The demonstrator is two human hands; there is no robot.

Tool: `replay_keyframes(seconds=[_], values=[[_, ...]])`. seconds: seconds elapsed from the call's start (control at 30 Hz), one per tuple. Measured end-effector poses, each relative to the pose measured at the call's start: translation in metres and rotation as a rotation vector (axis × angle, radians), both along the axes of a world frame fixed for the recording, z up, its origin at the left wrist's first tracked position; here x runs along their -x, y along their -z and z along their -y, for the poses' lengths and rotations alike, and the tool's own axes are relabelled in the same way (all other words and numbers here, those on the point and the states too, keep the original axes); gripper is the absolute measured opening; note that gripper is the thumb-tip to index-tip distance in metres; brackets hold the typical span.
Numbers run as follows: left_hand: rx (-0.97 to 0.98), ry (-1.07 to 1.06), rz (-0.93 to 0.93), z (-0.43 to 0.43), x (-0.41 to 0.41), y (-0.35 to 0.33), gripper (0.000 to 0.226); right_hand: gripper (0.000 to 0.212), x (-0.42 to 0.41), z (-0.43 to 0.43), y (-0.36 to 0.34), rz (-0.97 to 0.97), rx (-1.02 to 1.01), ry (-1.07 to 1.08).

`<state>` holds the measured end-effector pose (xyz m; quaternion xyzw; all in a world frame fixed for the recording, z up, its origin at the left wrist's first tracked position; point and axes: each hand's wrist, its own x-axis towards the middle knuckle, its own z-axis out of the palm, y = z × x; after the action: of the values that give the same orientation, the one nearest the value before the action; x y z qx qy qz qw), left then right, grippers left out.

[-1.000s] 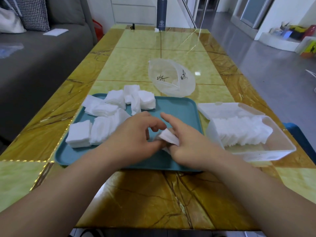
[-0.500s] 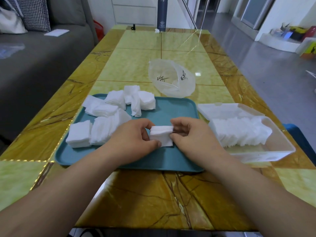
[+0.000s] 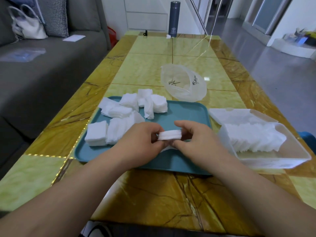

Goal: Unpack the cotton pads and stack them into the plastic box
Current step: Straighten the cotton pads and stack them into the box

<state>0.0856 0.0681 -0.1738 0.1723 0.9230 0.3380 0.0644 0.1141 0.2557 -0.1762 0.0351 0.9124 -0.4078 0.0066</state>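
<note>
Head view: over the tray (image 3: pixel 184 113), our left hand (image 3: pixel 136 142) and right hand (image 3: pixel 198 142) pinch a small pad stack (image 3: pixel 169 135) from both ends, likely squaring its edges so it slots neatly beside the pads (image 3: pixel 253 137) already in the box (image 3: pixel 273 162) at right.

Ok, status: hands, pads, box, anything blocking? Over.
Left hand and right hand pinch one pad stack above the tray. Open box right of tray, partly filled. More loose piles on tray. Nothing between stack and box.
</note>
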Motion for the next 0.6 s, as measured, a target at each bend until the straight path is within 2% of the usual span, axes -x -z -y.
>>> replay_keyframes(seconds=[0.03, 0.1, 0.17, 0.23, 0.27, 0.33, 0.4, 0.47, 0.6], values=[[-0.011, 0.006, -0.011, 0.002, -0.001, -0.001, 0.003, 0.033, 0.001, 0.002, -0.001, -0.014, -0.034, -0.013], [-0.021, -0.028, -0.07, 0.01, -0.004, -0.004, 0.012, 0.009, 0.002, 0.008, -0.003, -0.056, -0.06, -0.02], [0.02, -0.129, -0.262, 0.022, -0.002, -0.009, 0.024, 0.015, 0.003, 0.014, -0.002, -0.079, 0.0, 0.0], [0.164, -0.27, -0.456, 0.037, 0.0, -0.016, 0.044, 0.016, 0.005, 0.02, -0.002, -0.085, 0.075, 0.033], [0.281, -0.336, -0.436, 0.045, 0.0, -0.02, 0.058, 0.016, 0.006, 0.023, -0.003, -0.08, 0.113, 0.051], [0.45, -0.398, -0.165, 0.058, -0.001, -0.021, 0.086, 0.017, 0.008, 0.027, -0.002, -0.059, 0.192, 0.09], [0.43, -0.388, 0.107, 0.066, -0.003, -0.015, 0.103, 0.017, 0.009, 0.032, -0.003, -0.042, 0.227, 0.11], [0.413, -0.343, 0.165, 0.066, -0.003, -0.005, 0.103, 0.017, 0.01, 0.035, -0.003, -0.035, 0.24, 0.115], [0.432, -0.278, 0.084, 0.051, 0.007, 0.008, 0.088, 0.017, 0.01, 0.033, -0.005, -0.055, 0.252, 0.146]])
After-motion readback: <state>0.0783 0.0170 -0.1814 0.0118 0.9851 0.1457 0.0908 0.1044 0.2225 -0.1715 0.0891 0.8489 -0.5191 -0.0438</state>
